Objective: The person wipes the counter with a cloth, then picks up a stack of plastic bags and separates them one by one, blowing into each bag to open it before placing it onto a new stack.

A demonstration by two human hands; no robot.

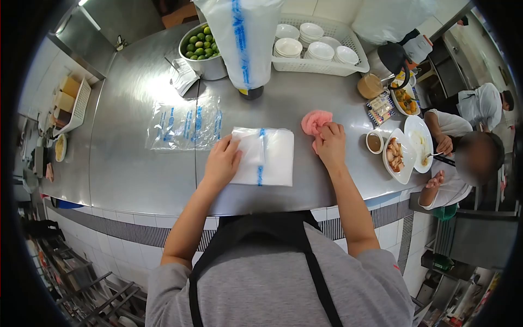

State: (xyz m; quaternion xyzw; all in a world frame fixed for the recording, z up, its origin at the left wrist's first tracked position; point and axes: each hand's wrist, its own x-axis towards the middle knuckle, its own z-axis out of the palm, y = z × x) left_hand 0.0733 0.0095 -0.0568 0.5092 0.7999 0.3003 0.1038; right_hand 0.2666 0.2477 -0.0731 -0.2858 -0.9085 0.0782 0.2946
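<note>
A folded stack of clear plastic bags (pixel 275 158) with blue print lies on the steel table in front of me. My left hand (pixel 222 159) rests on the stack's left edge, its fingers laid over the top. To the right of the stack, my right hand (pixel 331 143) grips a crumpled pink cloth (pixel 316 122) against the tabletop. A loose flat plastic bag (pixel 182 124) with blue lettering is spread out beyond my left hand.
A tall plastic-wrapped roll (pixel 256 60) stands behind the stack. Beside it are a metal pot (pixel 211 68) of limes and a white basket (pixel 321 66) of small bowls. At right, a person (pixel 452 122) sits near plates of food (pixel 402 173) and a sauce cup (pixel 374 142).
</note>
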